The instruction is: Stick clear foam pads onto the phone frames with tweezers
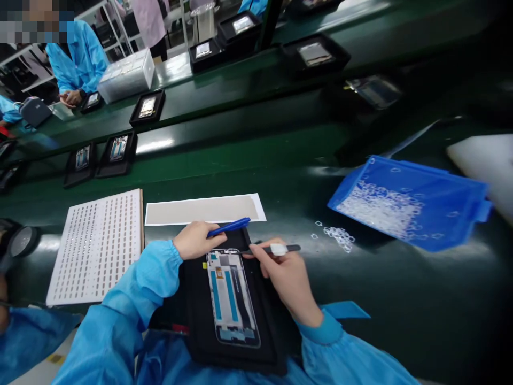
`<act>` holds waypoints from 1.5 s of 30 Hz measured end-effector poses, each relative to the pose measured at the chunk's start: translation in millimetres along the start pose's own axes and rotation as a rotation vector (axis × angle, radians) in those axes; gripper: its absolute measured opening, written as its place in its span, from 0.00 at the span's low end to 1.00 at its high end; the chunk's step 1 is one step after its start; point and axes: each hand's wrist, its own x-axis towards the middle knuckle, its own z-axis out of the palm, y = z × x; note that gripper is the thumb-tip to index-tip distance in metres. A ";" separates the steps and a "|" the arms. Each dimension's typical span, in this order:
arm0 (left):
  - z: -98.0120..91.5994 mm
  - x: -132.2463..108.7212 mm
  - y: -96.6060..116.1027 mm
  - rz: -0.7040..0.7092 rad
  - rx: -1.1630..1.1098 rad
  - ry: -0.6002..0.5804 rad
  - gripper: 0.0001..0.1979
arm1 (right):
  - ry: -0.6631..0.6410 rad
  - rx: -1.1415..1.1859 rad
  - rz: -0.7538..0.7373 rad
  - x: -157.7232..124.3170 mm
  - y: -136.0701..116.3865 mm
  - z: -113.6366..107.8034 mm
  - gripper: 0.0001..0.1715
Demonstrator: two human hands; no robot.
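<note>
A phone frame (230,299) with light blue strips lies in a black tray (200,342) right in front of me. My left hand (196,240) is closed on a blue pen-like tool (229,227), held over the tray's top edge. Dark tweezers (294,247) with a white wrap are pinched in my right hand (282,272), their tip at the upper right corner of the phone frame. To the right of my right hand lies a small pile of clear ring-like pieces (340,238).
A blue bin (452,198) with many clear pieces stands at the right. A white perforated sheet (96,248) lies left, a beige strip sheet (200,210) beyond the tray. Black trays (117,155) line the conveyor. A person in blue (80,59) sits across; another's sleeve (36,337) is lower left.
</note>
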 end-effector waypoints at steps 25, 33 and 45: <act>16.7 0.1 -4.4 -0.023 -0.013 -0.045 0.09 | 0.051 -0.157 -0.053 -3.1 3.0 8.2 0.22; 19.1 -3.3 -1.7 -0.050 0.042 -0.030 0.08 | 0.055 -0.189 -0.110 -4.1 3.5 8.2 0.21; 25.5 -7.2 5.7 -0.138 0.199 -0.014 0.11 | 0.055 -0.238 -0.218 -9.0 6.2 3.5 0.16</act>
